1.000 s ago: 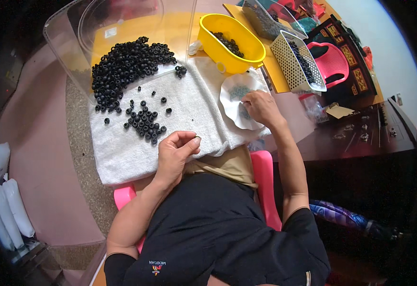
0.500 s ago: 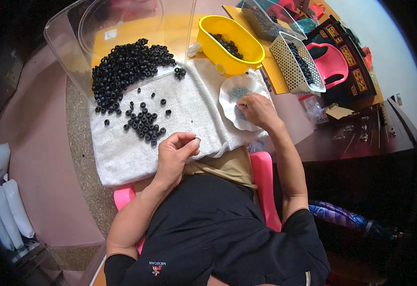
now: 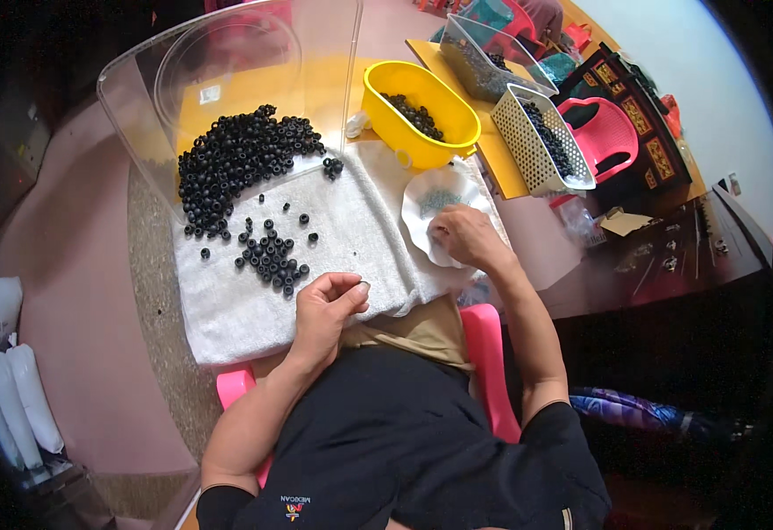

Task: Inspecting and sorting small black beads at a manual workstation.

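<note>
My left hand [image 3: 326, 307] is over the near edge of the white towel [image 3: 227, 327], thumb and forefinger pinched on a small black part that barely shows at the fingertips. My right hand [image 3: 467, 235] reaches into a white wavy-rimmed dish [image 3: 415, 196], which holds small bluish-grey pieces [image 3: 440, 200]. Its fingers are bent together and hide whatever is between them. Left of centre on the towel lies a loose group of black ring-shaped beads [image 3: 271, 258]. A larger heap of the same black beads [image 3: 236, 159] spreads farther back.
A clear plastic bin [image 3: 126, 110] lies tipped behind the heap. A yellow tub [image 3: 377, 93] with dark pieces stands beyond the dish. Farther right are a white perforated basket [image 3: 527, 163] and another clear bin [image 3: 483, 81]. Pink chair arms [image 3: 490, 371] flank me.
The whole view has tilted, so things sit lower in it. Within the dish my right hand has moved slightly nearer to me. My left hand keeps its pinch.
</note>
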A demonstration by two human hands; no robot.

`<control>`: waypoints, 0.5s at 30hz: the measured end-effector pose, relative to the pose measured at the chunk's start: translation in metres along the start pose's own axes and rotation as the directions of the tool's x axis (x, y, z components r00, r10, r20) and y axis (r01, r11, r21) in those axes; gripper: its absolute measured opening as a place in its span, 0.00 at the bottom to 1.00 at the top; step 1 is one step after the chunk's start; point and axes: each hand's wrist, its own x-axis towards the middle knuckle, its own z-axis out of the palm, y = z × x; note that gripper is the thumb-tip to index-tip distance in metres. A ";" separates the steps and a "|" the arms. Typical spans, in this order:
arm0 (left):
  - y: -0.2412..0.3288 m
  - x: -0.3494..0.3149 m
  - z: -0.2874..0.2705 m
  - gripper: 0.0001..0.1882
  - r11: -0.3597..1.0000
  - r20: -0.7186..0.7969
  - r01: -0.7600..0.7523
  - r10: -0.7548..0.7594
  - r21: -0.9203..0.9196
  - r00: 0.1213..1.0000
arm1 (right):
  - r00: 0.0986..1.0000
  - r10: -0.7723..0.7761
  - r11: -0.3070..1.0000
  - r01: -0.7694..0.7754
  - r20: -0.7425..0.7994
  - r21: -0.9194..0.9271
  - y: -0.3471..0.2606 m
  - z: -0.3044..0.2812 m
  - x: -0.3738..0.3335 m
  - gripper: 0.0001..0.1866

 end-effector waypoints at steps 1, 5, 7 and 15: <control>0.001 -0.001 0.001 0.09 1.000 0.004 -0.006 0.006 0.002 1.000 | 1.000 0.006 1.000 -0.006 0.005 0.010 -0.002 -0.001 0.000 0.07; 0.003 -0.002 0.005 0.09 1.000 -0.019 -0.012 0.012 0.000 1.000 | 1.000 0.009 1.000 -0.010 0.021 0.014 -0.008 -0.007 0.000 0.07; 0.004 -0.003 0.006 0.09 1.000 -0.018 -0.010 0.010 -0.006 1.000 | 1.000 0.013 0.999 -0.012 -0.019 0.040 -0.006 -0.004 -0.001 0.07; 0.001 -0.001 0.002 0.08 1.000 0.010 -0.006 0.006 0.001 1.000 | 1.000 -0.003 0.997 0.005 -0.024 0.072 -0.002 -0.003 -0.002 0.07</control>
